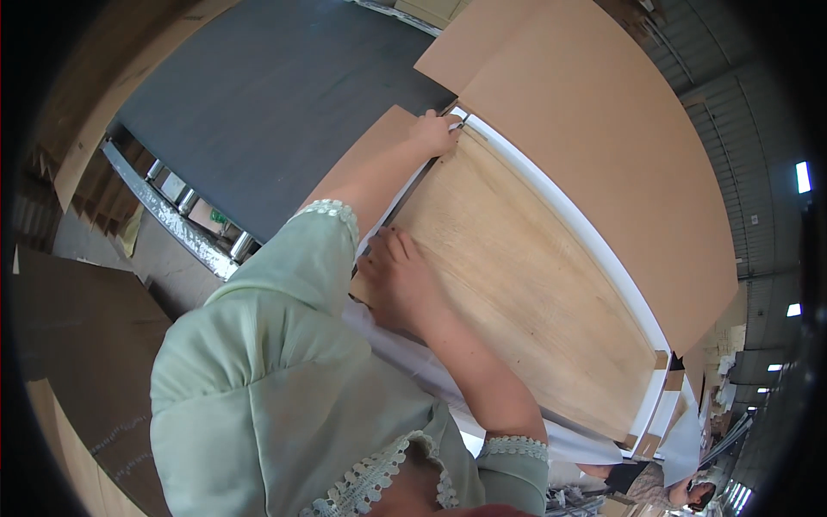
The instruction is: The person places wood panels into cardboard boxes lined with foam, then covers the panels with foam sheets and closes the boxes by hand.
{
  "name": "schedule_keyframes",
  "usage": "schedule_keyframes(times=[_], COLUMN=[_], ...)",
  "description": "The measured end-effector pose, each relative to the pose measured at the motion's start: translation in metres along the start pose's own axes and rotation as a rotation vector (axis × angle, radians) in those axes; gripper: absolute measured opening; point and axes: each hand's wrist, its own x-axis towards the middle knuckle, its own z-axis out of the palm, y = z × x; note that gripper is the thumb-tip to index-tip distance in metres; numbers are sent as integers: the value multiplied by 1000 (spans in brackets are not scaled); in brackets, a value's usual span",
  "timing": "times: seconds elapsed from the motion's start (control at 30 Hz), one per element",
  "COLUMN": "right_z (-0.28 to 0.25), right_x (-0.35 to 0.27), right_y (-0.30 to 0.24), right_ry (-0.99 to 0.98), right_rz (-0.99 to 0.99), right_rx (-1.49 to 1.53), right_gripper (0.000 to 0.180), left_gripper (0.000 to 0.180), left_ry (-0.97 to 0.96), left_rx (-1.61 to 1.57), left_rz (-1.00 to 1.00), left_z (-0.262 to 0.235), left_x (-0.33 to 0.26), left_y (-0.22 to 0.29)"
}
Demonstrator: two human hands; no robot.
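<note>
A pale wooden panel (517, 293) lies in a carton, with a white foam strip (560, 215) along its far edge. My left hand (438, 135) reaches to the panel's upper left corner, its fingers closed on the end of the white edging there. Nearer to me, my right hand (398, 280) rests across the panel's left edge. Its fingers are bent and slightly apart, with their tips at the dark gap beside the panel; nothing shows in them. White sheeting (405, 353) lies along the near side, partly hidden under my right forearm.
A large brown cardboard flap (594, 146) stands open on the far side. Beyond my left arm is a dark conveyor belt (276, 95) with a metal frame and rollers (185, 202). Cardboard sheets (77, 345) stand at the left. Another person (655, 487) is at the lower right.
</note>
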Motion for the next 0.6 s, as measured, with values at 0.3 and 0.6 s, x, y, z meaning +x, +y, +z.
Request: schedule_keyframes(times=[0.3, 0.6], right_z=[25, 32], right_x=[-23, -26], right_y=[3, 14], right_ry=[5, -160], right_rz=[32, 0], right_rx=[92, 119], right_gripper=[68, 71], left_gripper=[35, 34], left_ry=[38, 58], left_rx=[6, 76], left_rz=[-27, 48], left_z=[3, 8], left_x=[-14, -12], left_y=[13, 17])
